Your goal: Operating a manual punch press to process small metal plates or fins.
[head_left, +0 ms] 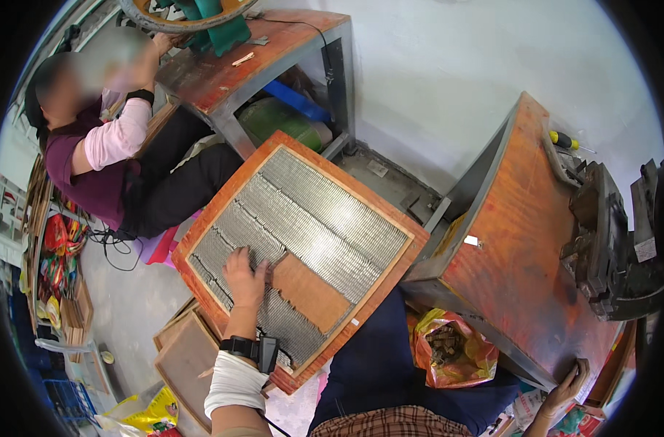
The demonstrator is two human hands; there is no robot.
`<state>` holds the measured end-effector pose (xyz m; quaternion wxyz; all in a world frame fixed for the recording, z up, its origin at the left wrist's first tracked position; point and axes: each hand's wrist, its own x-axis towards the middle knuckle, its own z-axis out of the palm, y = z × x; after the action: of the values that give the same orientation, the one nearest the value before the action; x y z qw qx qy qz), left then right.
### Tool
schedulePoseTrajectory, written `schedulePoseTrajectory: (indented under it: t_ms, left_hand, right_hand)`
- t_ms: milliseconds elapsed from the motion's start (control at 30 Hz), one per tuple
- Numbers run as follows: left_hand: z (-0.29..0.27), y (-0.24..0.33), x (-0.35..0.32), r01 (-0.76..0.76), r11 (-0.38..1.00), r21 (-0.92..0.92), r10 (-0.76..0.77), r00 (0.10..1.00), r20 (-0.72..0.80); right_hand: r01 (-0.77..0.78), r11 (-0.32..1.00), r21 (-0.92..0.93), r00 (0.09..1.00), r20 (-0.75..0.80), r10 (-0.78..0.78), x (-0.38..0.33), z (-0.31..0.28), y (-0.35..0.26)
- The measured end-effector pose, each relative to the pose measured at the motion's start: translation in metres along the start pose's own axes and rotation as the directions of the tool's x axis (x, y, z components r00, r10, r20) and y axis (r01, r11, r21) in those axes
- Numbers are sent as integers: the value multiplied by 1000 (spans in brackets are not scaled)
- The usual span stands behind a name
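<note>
A square wooden board (412, 247) with a raised pale frame lies tilted across my lap. Rows of small, shiny metal pieces (325, 211), packed tightly together, fill the frame. My left hand (244, 278) rests on the pieces near the board's left side, fingers spread and holding nothing. Just right of it, a ragged-edged strip of brown board (310, 291) shows among the rows. My right hand (567, 387) is at the near edge of the reddish workbench (521, 247), its fingers curled; whatever is in them is hidden.
Between my lap and the workbench sits an open red-and-yellow bag (456, 349) of small metal pieces. A dark metal machine (602, 240) and a yellow-black screwdriver (571, 142) are on the bench. Another person (106, 153) sits at a second table (274, 44). Wooden frames (186, 357) lean at lower left.
</note>
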<state>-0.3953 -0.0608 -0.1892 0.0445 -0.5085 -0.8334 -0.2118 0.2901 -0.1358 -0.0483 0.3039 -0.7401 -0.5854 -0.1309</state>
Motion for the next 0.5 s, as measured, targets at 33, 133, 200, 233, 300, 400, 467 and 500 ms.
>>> schedulePoseTrajectory:
  t_ms: [33,133,200,233,300,400,467,500]
  left_hand:
    - [-5,-11,-6,28,998,-60,-31,999,-41]
    - [-25,-43,-32,72,994,-83,-84,986,-145]
    - [-43,-62,-50,149,982,-117,-169,968,-184]
    - [-50,-68,-59,130,985,-112,-152,965,-214]
    - [-57,-85,-80,127,991,-44,-134,967,-218]
    - [-57,-94,-99,126,992,33,-113,957,-266]
    - [-54,-97,-103,132,990,44,-114,953,-281]
    - [-52,-99,-102,165,984,72,-145,963,-229]
  right_hand:
    - [-1,1000,3,1000,4,1,1,2,-1]
    - [51,999,-8,998,-36,-51,0,8,21]
    - [-2,1000,2,1000,18,2,4,5,28]
    - [31,998,-49,1000,-2,-31,4,5,37]
    - [75,996,-57,997,0,-75,3,7,63]
    - [183,981,56,974,-143,-174,17,6,-41]
    - [192,979,64,969,-168,-179,16,7,-37]
    - [200,977,77,968,-173,-184,16,7,-35]
